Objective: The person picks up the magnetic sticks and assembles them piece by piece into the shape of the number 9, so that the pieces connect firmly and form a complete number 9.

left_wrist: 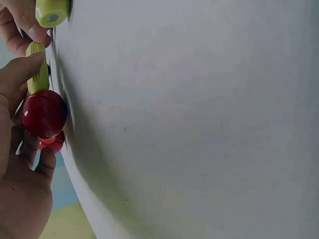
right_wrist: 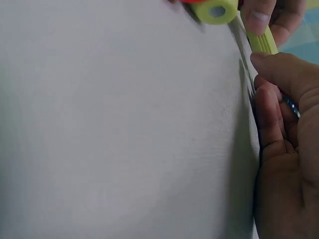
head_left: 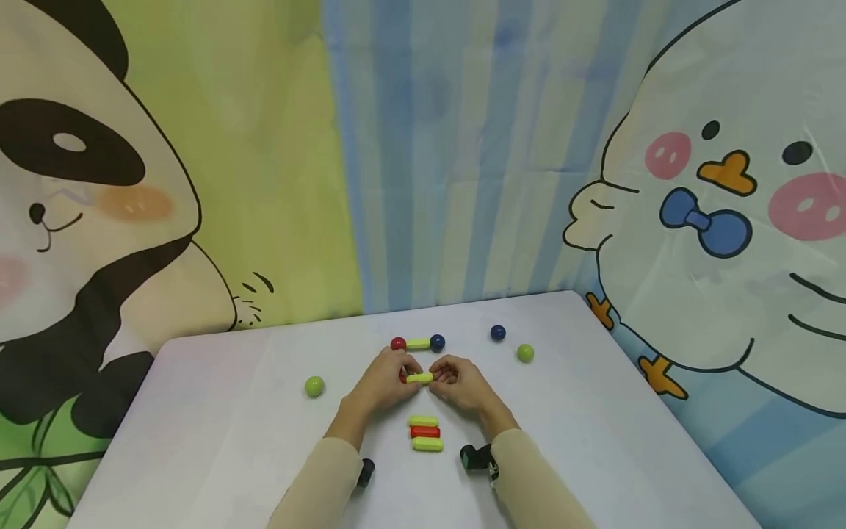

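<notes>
Between my two hands, low over the white table, is a yellow-green rod [head_left: 420, 378] with a red ball [left_wrist: 45, 114] at its left end. My left hand [head_left: 386, 380] pinches the rod close to that ball, thumb on top. At the rod's other end, my right hand [head_left: 464, 383] grips it between thumb and fingertips. Just beyond the hands lies a joined piece: a second red ball [head_left: 398, 343], a yellow-green rod [head_left: 418, 343] and a dark blue ball [head_left: 437, 343] in a row.
Nearer to me lie a yellow-green rod [head_left: 423, 421], a red rod [head_left: 425, 432] and another yellow-green rod [head_left: 427, 444], side by side. One green ball [head_left: 314, 386] sits at left; a blue ball [head_left: 498, 333] and a green ball [head_left: 525, 353] sit at right. A printed curtain [head_left: 436, 147] hangs behind.
</notes>
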The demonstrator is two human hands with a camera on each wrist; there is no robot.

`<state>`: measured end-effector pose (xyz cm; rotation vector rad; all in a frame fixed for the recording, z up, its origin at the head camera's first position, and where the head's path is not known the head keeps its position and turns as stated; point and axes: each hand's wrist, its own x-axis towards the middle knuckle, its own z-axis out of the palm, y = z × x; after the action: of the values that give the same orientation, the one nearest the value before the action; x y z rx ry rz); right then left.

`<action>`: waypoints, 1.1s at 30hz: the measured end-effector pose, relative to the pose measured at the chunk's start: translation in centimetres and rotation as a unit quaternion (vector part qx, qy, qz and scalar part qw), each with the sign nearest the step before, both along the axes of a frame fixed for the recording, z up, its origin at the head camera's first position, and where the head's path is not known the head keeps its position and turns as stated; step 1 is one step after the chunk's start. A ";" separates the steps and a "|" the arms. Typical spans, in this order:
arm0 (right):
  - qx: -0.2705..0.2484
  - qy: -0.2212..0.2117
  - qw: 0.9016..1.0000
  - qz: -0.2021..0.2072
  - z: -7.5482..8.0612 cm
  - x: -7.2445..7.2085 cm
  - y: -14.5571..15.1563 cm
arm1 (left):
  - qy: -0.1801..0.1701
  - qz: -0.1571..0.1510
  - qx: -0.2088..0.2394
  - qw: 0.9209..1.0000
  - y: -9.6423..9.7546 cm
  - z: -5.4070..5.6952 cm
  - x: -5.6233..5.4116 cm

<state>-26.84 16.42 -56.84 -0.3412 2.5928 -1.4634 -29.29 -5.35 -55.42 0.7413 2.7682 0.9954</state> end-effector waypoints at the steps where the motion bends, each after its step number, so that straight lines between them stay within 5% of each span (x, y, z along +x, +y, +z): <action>1: 0.002 -0.005 1.000 0.003 0.1 0.2 0.2 | -0.003 -0.001 0.004 1.000 0.1 -0.2 0.1; 8: 0.031 -0.049 0.998 0.034 1.7 1.4 0.4 | -0.027 0.009 0.020 0.999 -0.3 -1.1 0.3; 13: 0.098 -0.012 0.993 0.067 3.4 2.5 0.3 | -0.030 -0.012 0.023 0.999 0.0 -0.8 -0.1; 21: 0.174 0.038 0.967 0.182 5.4 2.9 -1.9 | -0.033 -0.021 0.014 0.999 -0.6 0.0 -0.6; 33: 0.240 0.056 0.945 0.215 5.8 2.9 -2.5 | -0.014 -0.022 0.002 1.000 -0.1 -0.4 -0.5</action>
<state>-23.91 13.96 -51.07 -0.8703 2.6170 -0.6633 -29.81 -5.45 -55.82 0.7805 2.7143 0.9956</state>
